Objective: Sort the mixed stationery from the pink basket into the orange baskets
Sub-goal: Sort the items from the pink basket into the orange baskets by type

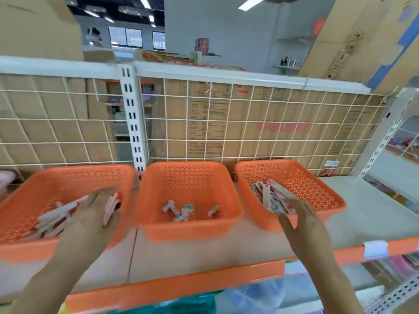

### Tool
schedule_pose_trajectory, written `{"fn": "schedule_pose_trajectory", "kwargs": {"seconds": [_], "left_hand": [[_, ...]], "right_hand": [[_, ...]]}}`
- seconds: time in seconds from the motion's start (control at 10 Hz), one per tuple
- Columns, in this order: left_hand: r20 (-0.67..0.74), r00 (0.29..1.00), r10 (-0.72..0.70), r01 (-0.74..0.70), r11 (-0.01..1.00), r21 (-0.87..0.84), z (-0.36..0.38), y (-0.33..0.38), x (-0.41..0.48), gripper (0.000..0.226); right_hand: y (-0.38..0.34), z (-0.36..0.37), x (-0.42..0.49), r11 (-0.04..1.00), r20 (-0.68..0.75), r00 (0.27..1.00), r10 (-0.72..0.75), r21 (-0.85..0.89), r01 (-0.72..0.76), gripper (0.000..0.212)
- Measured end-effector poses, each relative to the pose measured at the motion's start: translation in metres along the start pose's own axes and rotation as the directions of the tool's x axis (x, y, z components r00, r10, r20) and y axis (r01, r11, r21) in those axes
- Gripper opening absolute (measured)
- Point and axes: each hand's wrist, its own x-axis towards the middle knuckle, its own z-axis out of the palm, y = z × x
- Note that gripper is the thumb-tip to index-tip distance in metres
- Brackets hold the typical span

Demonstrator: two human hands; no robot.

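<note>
Now the right hand is hovering, fingers straight and pointing along the strips lying lengthwise just ahead; the left hand is hanging blurred, and I cannot tell its grip.

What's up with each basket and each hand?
Left orange basket: pile of long packs inside.
Middle orange basket: few small pieces inside.
Right orange basket: pile of flat strips inside.
Left hand: over left basket, hold too blurred to tell.
Right hand: open, fingers at right pile.
</note>
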Motion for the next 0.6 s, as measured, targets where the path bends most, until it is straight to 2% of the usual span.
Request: {"fn": "schedule_pose_trajectory", "kwargs": {"seconds": [0.1,0.2,0.4,0.5,0.6], "left_hand": [[-0.092,0.995,-0.027,0.023,0.999,-0.043,-0.059,0.008,-0.048,0.056],[-0.194,0.978,-0.071,0.070,0.997,-0.016,-0.103,0.002,-0.089,0.048],[-0.275,0.952,-0.133,0.175,0.975,0.134,-0.154,-0.038,-0.142,0.033],[-0.309,0.936,-0.172,0.229,0.960,0.160,-0.167,-0.067,-0.161,0.035],[-0.325,0.923,-0.205,0.274,0.944,0.184,-0.176,-0.095,-0.174,0.051]], "right_hand": [[-0.036,0.002,-0.027,0.999,0.078,0.997,0.029,0.026,-0.031,0.038],[-0.074,0.010,-0.051,0.999,0.139,0.990,-0.020,0.035,0.015,0.039],[-0.144,0.032,-0.066,0.974,0.196,0.967,-0.161,0.190,0.123,0.036],[-0.176,0.046,-0.060,0.951,0.210,0.944,-0.254,0.230,0.204,0.034],[-0.207,0.066,-0.053,0.917,0.220,0.913,-0.344,0.286,0.277,0.032]]}}
